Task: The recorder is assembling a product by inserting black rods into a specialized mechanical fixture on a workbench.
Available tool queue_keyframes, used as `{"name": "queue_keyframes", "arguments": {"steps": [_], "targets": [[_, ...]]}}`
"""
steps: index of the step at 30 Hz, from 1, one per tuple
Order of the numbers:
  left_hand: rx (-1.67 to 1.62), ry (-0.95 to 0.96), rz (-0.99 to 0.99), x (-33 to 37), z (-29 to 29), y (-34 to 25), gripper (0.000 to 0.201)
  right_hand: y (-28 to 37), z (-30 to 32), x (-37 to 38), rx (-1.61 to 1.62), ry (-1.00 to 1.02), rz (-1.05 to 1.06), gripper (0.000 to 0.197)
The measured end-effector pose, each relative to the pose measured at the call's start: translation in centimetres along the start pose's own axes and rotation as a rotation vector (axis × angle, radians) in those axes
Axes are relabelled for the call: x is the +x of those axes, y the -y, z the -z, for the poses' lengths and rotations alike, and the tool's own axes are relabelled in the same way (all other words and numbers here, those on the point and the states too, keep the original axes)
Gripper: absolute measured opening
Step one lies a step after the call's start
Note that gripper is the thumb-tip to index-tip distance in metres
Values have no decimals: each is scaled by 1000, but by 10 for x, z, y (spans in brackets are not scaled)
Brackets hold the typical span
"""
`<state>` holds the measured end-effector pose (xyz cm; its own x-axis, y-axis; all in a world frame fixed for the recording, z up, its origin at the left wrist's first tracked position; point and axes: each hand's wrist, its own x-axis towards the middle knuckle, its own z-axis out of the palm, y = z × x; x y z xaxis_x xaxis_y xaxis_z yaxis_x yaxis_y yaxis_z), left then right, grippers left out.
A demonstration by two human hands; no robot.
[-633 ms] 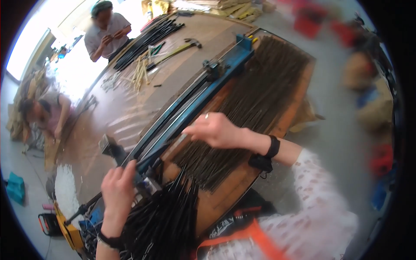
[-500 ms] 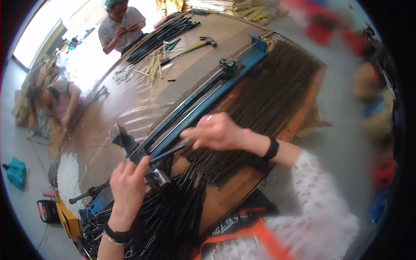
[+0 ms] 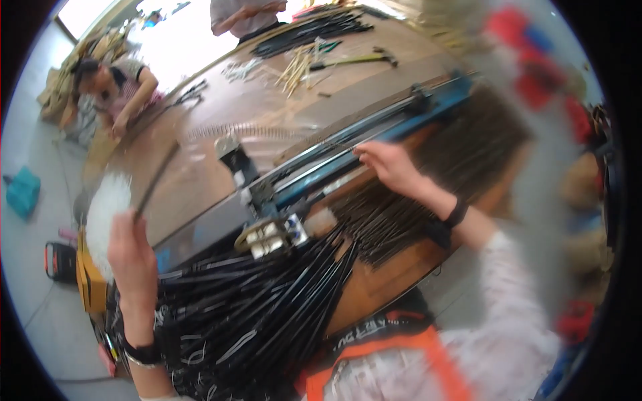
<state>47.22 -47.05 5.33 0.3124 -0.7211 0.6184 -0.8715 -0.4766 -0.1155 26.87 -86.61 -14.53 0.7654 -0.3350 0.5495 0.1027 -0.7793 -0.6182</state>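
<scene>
My left hand is raised at the left, fingers closed round the lower end of a thin dark rod that tilts up and away over the table. My right hand is over the blue rail fixture, its fingertips pinched at the end of a long thin coil spring. The blurred spring stretches leftward across the plastic-covered table. Below the right hand lies a dense bed of dark coil springs. Between my arms, a large bundle of black tubes fans out beside a metal clamp block.
Farther back on the table lie a hammer, pale sticks and black rods. White pieces are heaped at the left edge. One person works at the left, another stands at the far side.
My left hand has swung left, away from the fixture, with the dark rod. My right hand has moved right and now pinches a stretched spring. The view has shifted.
</scene>
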Motion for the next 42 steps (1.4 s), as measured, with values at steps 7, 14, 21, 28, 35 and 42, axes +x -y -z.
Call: {"name": "queue_keyframes", "arguments": {"steps": [7,14,21,28,35,42], "targets": [[13,-52,61,4,32,9,18,90,-70,110,505,323,9,12],[11,90,293,-77,49,23,19,94,-124,126,360,320,280,14],[-18,94,293,-92,20,31,21,105,-141,140,213,542,366,19],[44,133,301,-95,-3,47,21,44,-82,120,-236,256,456,4],[-233,243,28,-36,-105,2,11,-77,107,65,-749,45,421,7],[-363,285,157,-12,-170,-23,15,-97,98,57,-658,166,231,6]]}}
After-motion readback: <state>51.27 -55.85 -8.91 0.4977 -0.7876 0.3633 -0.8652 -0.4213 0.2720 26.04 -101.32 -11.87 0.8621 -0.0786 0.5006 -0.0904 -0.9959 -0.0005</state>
